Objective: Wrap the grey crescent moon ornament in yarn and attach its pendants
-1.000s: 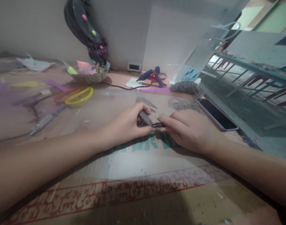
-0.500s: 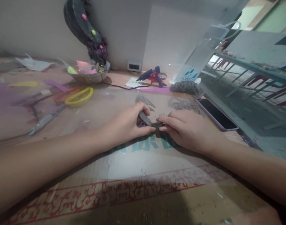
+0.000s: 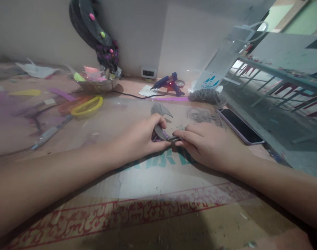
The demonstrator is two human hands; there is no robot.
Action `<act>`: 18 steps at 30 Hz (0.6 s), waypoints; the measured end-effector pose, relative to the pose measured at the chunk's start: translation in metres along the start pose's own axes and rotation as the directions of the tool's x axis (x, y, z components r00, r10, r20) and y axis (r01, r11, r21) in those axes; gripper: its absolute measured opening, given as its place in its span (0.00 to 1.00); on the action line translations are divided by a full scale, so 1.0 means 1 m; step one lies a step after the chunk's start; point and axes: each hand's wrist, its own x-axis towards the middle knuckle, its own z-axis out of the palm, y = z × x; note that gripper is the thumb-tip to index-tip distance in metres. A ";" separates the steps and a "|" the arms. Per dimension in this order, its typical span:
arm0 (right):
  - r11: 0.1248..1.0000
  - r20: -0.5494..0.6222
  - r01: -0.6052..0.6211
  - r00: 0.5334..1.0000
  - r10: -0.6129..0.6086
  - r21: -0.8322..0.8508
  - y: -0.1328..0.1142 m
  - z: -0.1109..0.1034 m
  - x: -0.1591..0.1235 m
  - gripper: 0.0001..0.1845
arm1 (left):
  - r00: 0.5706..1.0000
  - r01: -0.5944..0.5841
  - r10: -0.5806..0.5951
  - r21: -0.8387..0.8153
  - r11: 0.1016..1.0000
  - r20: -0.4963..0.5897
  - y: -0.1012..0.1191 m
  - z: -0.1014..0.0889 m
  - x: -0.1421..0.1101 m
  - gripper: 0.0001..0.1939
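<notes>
Change over the last second: slight. More purple shows beneath the edge of the grey-and-purple piece [image 3: 160, 132]; both hands have hardly moved. Reading: small, close work on one piece, probably a slight turn of it in the grip.

Counts, left to right:
- Far left, beyond the left forearm: white crumpled sheet [image 3: 37, 70], 1; yellow strip [image 3: 24, 92], 1; marker-like stick [image 3: 50, 134], 1, blurred; yellow loop handle [image 3: 82, 113], 1.
- Beyond the left forearm, farther back: metal bowl [image 3: 96, 89], 1; dark curved object [image 3: 83, 26], 1, carrying 2 pink beads and 1 yellow-green.
- Left hand [image 3: 145, 135], 1: thumb and fingers closed on the grey-and-purple piece, which sits between the hands.
- Straight beyond the hands: grey pointed piece [image 3: 162, 109], 1, lying loose; glue gun [image 3: 166, 81], 1, red light showing; small display box [image 3: 148, 73], 1.
- Right hand [image 3: 207, 144], 1: fingertips pinching a dark slim item [image 3: 174, 138], which meets the held piece. Tool or part of it: cannot tell. Hands near each other, apart.
- Beyond the right hand: grey yarn bundle [image 3: 206, 97], 1; loose strands, uncountable.
- Right of the right hand: phone [image 3: 241, 126], 1, on the worktop [image 3: 261, 151].
</notes>
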 end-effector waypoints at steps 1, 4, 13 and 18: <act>1.000 -0.003 0.000 1.000 0.000 -0.005 -0.001 0.000 0.000 0.18 | 1.000 -0.002 0.002 0.005 1.000 0.002 0.000 0.000 0.000 0.19; 1.000 -0.017 -0.001 1.000 0.001 -0.012 -0.002 -0.001 0.000 0.18 | 1.000 -0.005 0.005 0.018 1.000 -0.002 0.001 0.000 0.000 0.19; 1.000 -0.011 -0.010 1.000 0.010 -0.012 -0.003 -0.001 -0.001 0.19 | 1.000 -0.004 0.005 0.020 1.000 -0.019 0.001 0.000 0.000 0.18; 0.996 0.031 -0.073 0.997 0.071 0.047 0.000 -0.001 -0.002 0.19 | 1.000 0.030 -0.030 -0.097 0.995 -0.001 0.001 0.001 0.002 0.18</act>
